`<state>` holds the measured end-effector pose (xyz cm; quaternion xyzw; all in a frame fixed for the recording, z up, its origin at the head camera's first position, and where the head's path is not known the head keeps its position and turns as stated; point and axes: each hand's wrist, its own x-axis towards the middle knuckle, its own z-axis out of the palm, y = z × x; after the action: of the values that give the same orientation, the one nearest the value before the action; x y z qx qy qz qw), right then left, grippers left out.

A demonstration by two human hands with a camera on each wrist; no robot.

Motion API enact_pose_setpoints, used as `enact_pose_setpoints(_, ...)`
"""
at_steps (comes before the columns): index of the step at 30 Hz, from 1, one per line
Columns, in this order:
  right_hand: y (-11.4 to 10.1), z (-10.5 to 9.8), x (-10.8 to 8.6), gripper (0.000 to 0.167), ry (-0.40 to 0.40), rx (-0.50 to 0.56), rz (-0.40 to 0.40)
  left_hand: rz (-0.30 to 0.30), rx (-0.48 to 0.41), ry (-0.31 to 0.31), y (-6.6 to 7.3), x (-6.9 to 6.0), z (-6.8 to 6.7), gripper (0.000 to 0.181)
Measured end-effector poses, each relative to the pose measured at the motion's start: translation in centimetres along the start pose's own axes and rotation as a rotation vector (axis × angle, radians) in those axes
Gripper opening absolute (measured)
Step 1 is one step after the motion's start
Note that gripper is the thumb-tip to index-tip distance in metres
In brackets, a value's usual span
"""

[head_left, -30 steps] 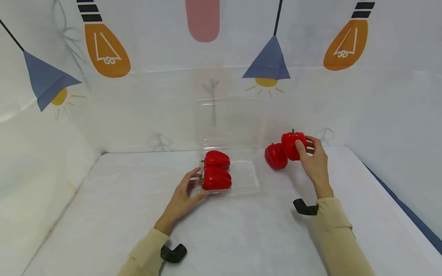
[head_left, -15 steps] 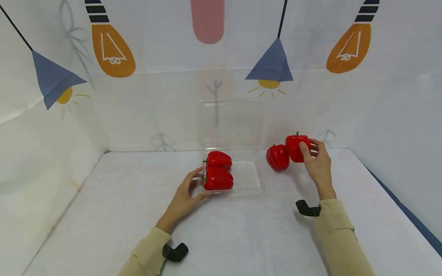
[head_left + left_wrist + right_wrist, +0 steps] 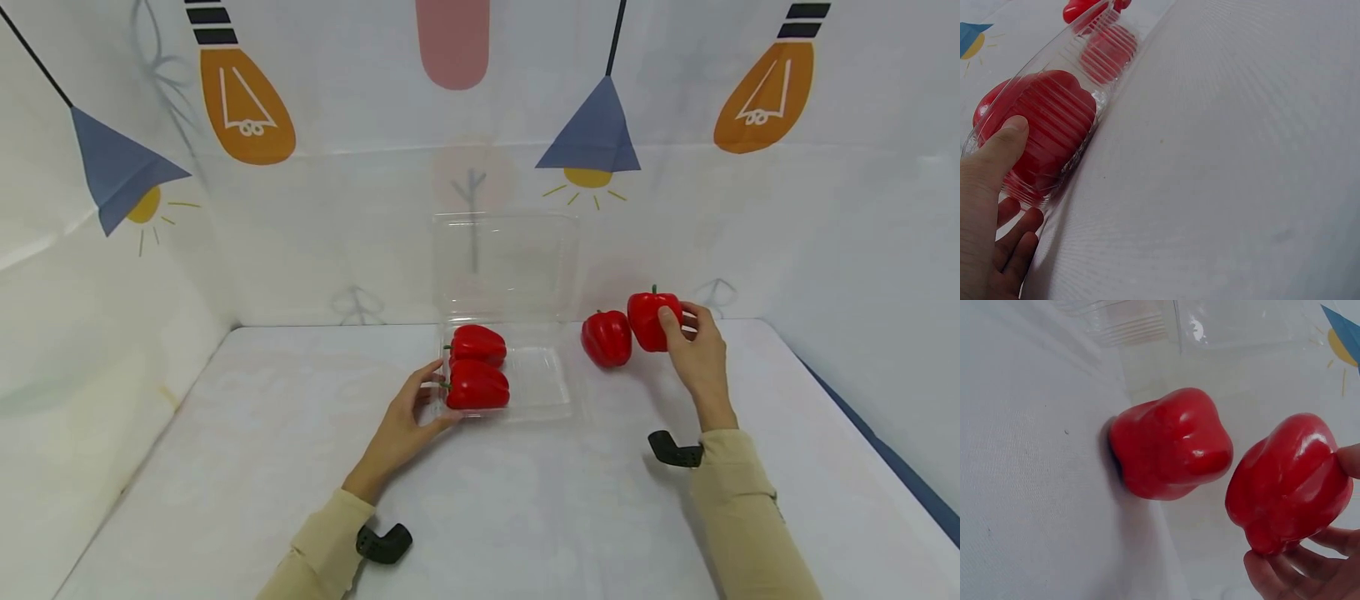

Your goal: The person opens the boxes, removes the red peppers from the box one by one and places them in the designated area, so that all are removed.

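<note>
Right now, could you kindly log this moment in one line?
left hand: touches clear container; right hand: holds red pepper; lid: open; inside: two peppers; table: another pepper

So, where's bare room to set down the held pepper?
Free: the right half of the clear box, beside its two peppers; the table between both sleeves; table left of the left hand. Crowded: the box's left half, beside the loose pepper.

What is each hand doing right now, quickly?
Left hand: closed around the left end of the clear container.
Right hand: closed, holding a red pepper between thumb and fingers.
</note>
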<state>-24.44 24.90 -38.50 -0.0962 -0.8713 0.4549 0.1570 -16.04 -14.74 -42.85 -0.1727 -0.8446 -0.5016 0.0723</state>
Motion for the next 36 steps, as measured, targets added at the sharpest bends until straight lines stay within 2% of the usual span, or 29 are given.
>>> enact_pose_setpoints(13, 0.9, -0.1, 0.4, 0.072, -0.031, -0.001, 0.052, -0.011, 0.003, 0.001, 0.0, 0.0, 0.0, 0.077)
enact_pose_setpoints(16, 1.1, 0.2, 0.6, 0.074, -0.050, -0.015, 0.063, -0.025, 0.010, 0.013, -1.9, 0.1, 0.2, 0.079)
enact_pose_setpoints(20, 1.2, 0.4, 0.7, 0.075, -0.074, -0.040, 0.078, -0.028, 0.017, 0.026, -2.9, 0.0, 0.4, 0.080)
enact_pose_setpoints(23, 1.6, 0.2, 0.7, 0.075, -0.074, -0.051, 0.086, -0.016, 0.016, 0.016, -1.2, 0.0, 0.1, 0.079)
enact_pose_setpoints(26, 1.9, 0.0, 0.6, 0.075, -0.074, -0.059, 0.096, -0.005, 0.016, 0.006, -0.4, 0.1, 0.0, 0.078)
enact_pose_setpoints(36, 2.6, 0.5, 0.7, 0.074, -0.074, -0.026, 0.149, -0.005, 0.010, 0.003, -0.3, 0.1, 0.1, 0.077)
